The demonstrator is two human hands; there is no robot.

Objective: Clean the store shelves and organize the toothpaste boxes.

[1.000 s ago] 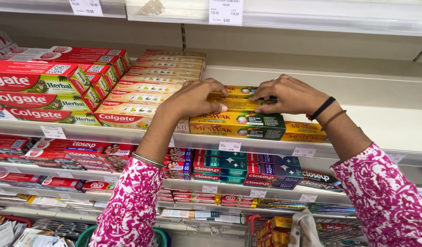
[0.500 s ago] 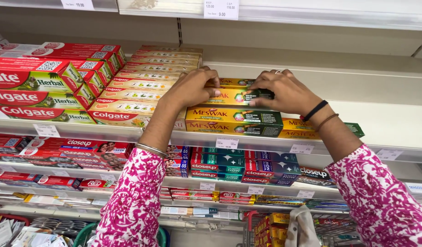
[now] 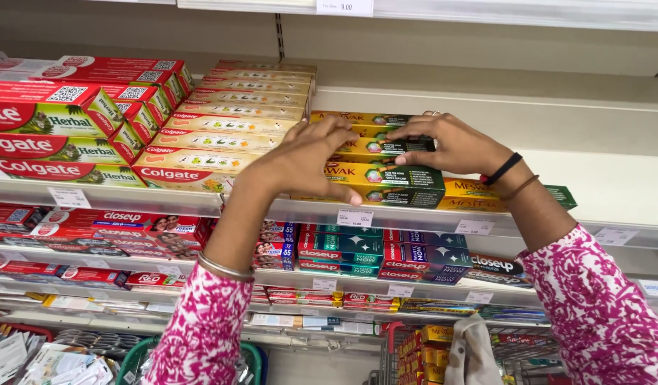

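Both hands are up at the shelf (image 3: 486,214), on a stack of yellow-and-green toothpaste boxes (image 3: 386,160). The left hand (image 3: 307,160) cups the stack's left end, fingers curled over it. The right hand (image 3: 450,146) pinches the top box (the 1 lying slightly askew). Cream boxes (image 3: 229,121) sit just beside, red boxes (image 3: 65,121) further left.

Slim yellow-green cardboard toothpaste boxes (image 3: 386,178) lie stacked under both hands, red cardboard toothpaste boxes (image 3: 50,135) left of them, on the white metal shelf (image 3: 614,192)
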